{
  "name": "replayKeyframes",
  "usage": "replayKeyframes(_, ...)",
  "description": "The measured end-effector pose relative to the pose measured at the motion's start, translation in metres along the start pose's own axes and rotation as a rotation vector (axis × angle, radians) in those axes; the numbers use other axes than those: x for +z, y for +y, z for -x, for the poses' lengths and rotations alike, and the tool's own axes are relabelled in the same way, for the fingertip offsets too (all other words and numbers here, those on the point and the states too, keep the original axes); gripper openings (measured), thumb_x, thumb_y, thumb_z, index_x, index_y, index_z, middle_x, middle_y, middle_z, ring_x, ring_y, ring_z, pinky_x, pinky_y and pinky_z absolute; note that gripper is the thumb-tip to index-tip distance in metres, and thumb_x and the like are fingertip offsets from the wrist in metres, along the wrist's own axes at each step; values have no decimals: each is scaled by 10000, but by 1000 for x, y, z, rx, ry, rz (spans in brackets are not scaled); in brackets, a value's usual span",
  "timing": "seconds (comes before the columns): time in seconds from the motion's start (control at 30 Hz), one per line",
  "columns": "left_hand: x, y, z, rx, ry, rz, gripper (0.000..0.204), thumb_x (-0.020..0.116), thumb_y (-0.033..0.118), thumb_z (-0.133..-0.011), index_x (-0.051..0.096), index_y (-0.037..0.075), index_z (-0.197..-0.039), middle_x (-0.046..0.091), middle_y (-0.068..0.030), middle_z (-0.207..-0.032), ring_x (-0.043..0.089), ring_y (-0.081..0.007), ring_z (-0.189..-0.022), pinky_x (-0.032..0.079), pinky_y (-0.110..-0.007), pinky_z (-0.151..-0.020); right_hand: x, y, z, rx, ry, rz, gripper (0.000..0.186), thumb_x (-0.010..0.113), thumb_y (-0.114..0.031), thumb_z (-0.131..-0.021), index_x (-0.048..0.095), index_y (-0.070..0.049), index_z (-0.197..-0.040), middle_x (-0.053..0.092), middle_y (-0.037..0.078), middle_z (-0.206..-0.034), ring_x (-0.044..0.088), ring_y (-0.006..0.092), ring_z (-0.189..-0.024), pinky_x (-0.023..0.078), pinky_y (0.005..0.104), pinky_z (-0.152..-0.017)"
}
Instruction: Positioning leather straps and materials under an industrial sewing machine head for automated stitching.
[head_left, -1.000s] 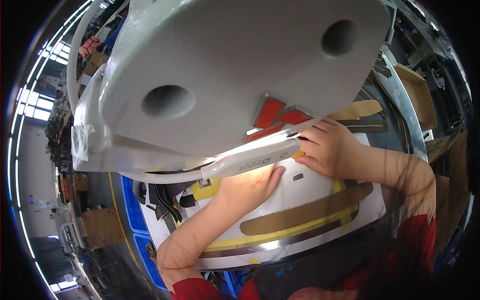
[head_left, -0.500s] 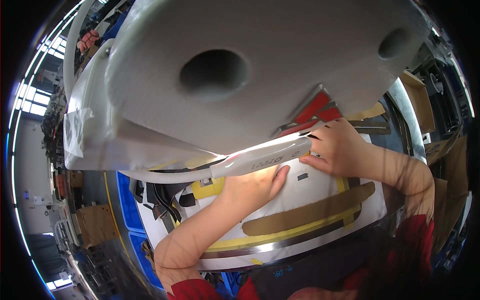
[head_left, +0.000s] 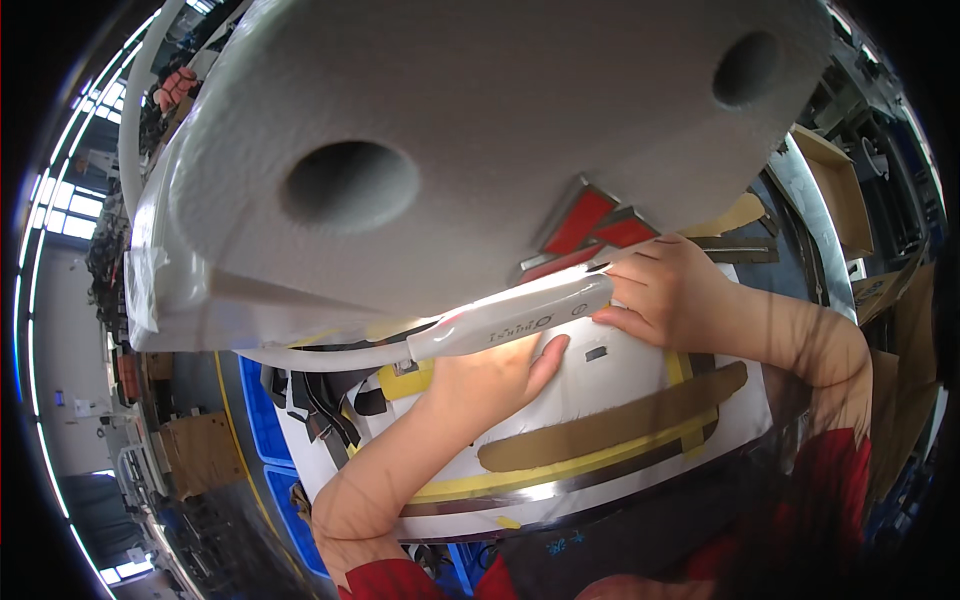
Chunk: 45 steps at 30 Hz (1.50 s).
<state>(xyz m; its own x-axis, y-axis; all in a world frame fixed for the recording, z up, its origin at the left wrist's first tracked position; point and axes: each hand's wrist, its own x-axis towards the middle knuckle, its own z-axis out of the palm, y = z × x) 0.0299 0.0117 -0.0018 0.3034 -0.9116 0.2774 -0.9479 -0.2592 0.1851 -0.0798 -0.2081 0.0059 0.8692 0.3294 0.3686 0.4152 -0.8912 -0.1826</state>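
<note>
A large white machine head (head_left: 480,130), seemingly a sewing machine, fills the upper view. A slim white lamp (head_left: 510,318) glows along its lower edge. My left hand (head_left: 485,380) lies flat on the white work surface (head_left: 625,375) under the lamp, thumb stretched out; the lamp hides its other fingers. To the right of the lamp's end, my right hand (head_left: 675,295) has bent fingers, with thumb and forefinger drawn together; what they hold, if anything, cannot be made out. The machine hides the spot between the hands. A small dark rectangle (head_left: 597,353) shows on the surface between my thumbs.
Nearer me, a long brown strip (head_left: 610,420) lies along yellow tape (head_left: 560,478) at the table's front. Dark scraps (head_left: 325,410) lie at the left, beside blue bins (head_left: 265,410). Brown flat pieces (head_left: 735,248) and a cardboard box (head_left: 835,190) are at the far right.
The machine head and lamp sit slightly further left and lower in view, as the view shifts. My left hand has moved slightly left; my right hand keeps nearly the same place and bent pose.
</note>
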Motion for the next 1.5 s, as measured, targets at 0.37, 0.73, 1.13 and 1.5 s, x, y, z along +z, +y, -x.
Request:
replayKeyframes(0.37,0,0,0,-2,-8,-6,371,727,325,-808,685,105,-1104,667,-86,-1037,647,-275,-926,510,-372,-811,-1,-3,0,7,-28,35,383,746,-250,-797,664,-2,-1077,656,116,-1124,620,241,-1099,387,453,-1093)
replayKeyframes(0.73,-2,-3,2,-34,10,-1,345,734,318,-808,701,88,-1063,685,-86,-928,662,-282,-797,527,-374,-698,-5,-1,-6,-18,2,35,280,737,-223,-796,663,-31,-986,658,74,-1002,632,231,-1017,385,435,-1086)
replayKeyframes(1.13,10,-15,8,-234,3,108,190,666,199,-851,704,61,-975,690,-101,-840,655,-293,-743,514,-394,-682,-6,6,-3,154,54,-118,280,722,-192,-812,658,-56,-1047,643,69,-1001,603,241,-1015,405,428,-1023)
replayKeyframes(1.5,12,-12,1,-482,-49,273,251,659,265,-873,709,90,-1045,712,-108,-967,658,-303,-930,495,-417,-820,-14,13,-2,408,-73,-150,233,686,-196,-860,630,-58,-1040,667,115,-909,649,318,-793,506,397,-724)
